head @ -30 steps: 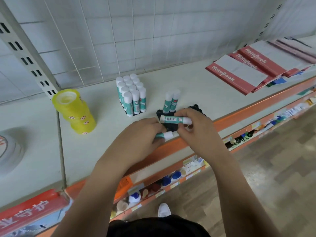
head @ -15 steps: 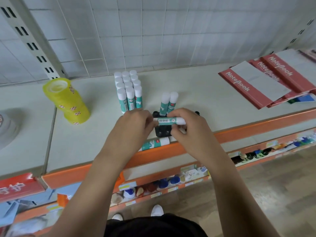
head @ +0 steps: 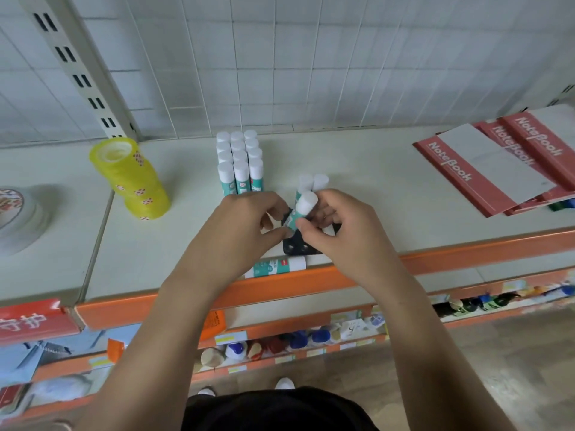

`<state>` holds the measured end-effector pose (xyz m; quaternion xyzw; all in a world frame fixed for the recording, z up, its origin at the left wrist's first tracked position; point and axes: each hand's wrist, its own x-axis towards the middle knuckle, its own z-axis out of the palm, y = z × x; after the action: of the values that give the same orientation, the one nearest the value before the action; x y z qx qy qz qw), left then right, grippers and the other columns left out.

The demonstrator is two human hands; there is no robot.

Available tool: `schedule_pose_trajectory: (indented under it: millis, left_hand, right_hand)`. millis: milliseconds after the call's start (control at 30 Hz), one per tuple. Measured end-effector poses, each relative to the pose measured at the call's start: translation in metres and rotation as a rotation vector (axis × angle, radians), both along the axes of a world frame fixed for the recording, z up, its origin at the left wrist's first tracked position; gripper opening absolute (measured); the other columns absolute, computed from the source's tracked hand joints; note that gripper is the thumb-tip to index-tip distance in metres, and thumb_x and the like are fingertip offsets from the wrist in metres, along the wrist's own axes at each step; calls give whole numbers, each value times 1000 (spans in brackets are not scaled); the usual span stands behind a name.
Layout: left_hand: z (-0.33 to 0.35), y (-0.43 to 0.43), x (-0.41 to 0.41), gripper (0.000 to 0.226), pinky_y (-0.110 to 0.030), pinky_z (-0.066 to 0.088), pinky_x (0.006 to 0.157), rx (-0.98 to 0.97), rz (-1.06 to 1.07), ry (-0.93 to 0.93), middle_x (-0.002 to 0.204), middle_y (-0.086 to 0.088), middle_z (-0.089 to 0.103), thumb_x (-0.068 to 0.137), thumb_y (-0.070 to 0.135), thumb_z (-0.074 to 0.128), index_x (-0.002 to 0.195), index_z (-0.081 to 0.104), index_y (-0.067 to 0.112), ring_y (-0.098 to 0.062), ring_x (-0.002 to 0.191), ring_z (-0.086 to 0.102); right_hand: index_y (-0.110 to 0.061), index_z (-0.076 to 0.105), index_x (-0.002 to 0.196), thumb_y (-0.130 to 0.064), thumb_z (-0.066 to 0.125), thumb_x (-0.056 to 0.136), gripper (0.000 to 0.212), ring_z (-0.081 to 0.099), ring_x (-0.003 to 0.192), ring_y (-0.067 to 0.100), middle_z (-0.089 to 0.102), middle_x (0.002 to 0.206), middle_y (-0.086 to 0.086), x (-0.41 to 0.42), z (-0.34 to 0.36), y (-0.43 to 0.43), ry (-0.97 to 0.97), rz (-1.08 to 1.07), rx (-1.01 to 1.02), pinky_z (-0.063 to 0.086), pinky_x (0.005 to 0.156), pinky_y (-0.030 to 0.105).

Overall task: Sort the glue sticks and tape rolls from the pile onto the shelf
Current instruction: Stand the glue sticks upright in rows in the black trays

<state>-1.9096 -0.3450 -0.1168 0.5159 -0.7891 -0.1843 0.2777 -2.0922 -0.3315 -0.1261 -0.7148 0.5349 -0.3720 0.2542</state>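
Head view: left hand [head: 239, 231] and right hand [head: 342, 234] pinch a white-capped teal glue stick [head: 301, 211]; slipping, it could topple the upright pair [head: 312, 182].

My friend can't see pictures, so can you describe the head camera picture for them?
A left hand and a right hand hold a white-capped teal glue stick tilted above a white shelf. Nearby stand a block of upright glue sticks and a stack of yellow tape rolls; red notebooks lie on the right.
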Motion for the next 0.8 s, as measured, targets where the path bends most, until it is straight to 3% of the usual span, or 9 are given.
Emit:
schedule_pose_trajectory:
  millis: [133, 233, 433, 567, 800]
  left_hand:
    - [-1, 0, -4, 12, -36, 53, 72, -31, 41, 21, 80, 2, 69, 80, 17, 75, 89, 69, 12, -13, 72, 64]
    - [-4, -3, -4, 13, -38, 54, 73, -45, 107, 32, 81, 0, 71, 80, 18, 76, 91, 71, 11, -17, 73, 65]
    - [-9, -10, -8, 17, -39, 55, 75, -55, 173, 29, 82, -3, 72, 81, 20, 76, 94, 72, 11, -22, 76, 67]
    - [-10, -14, -11, 16, -38, 55, 75, -70, 170, 28, 83, -2, 72, 80, 19, 76, 93, 72, 10, -20, 76, 67]
    - [-16, -19, -17, 14, -40, 55, 75, -20, 173, 27, 84, -4, 71, 81, 16, 76, 91, 70, 9, -22, 78, 67]
  right_hand:
    - [-21, 67, 92, -30, 76, 84, 15, 61, 80, 10, 65, 84, -10, 2, 2, -3, 1, 25, -5, 51, 73, 23]
    - [-20, 71, 107, -27, 73, 86, 22, 60, 85, 4, 66, 94, -11, -5, -2, -4, 83, 17, -6, 49, 78, 18]
    - [-18, 72, 116, -19, 67, 92, 26, 55, 103, 9, 61, 112, -7, -8, -10, -6, 383, 49, 1, 48, 92, 28]
    - [-17, 74, 112, -11, 66, 91, 24, 48, 83, -1, 60, 112, -8, -9, -10, -6, 361, 60, 12, 46, 83, 18]
    - [-17, 75, 111, -10, 65, 91, 23, 52, 86, -1, 59, 112, -10, -10, -10, -6, 380, 70, 34, 46, 82, 15]
